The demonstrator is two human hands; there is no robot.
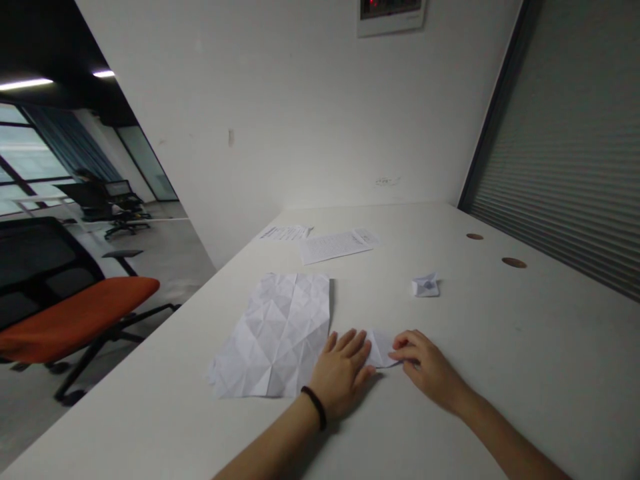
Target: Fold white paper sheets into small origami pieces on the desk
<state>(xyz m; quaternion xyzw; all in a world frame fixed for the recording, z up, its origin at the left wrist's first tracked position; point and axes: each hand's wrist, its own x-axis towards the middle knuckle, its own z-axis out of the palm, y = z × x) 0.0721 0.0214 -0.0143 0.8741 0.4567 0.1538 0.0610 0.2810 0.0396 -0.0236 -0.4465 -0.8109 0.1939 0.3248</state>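
A small folded piece of white paper (382, 347) lies on the white table (500, 373) between my two hands. My left hand (343, 377) rests flat on the table with its fingers stretched out, pressing on the paper's left part; a black band circles its wrist. My right hand (425, 367) has its fingers curled and pinched on the paper's right edge. A large creased white sheet (277, 333) lies flat just left of my left hand.
A small folded paper shape (426, 285) sits farther back on the right. Printed sheets (337, 244) lie near the wall. Two round holes (514, 263) mark the table at right. An orange office chair (75, 313) stands left of the table.
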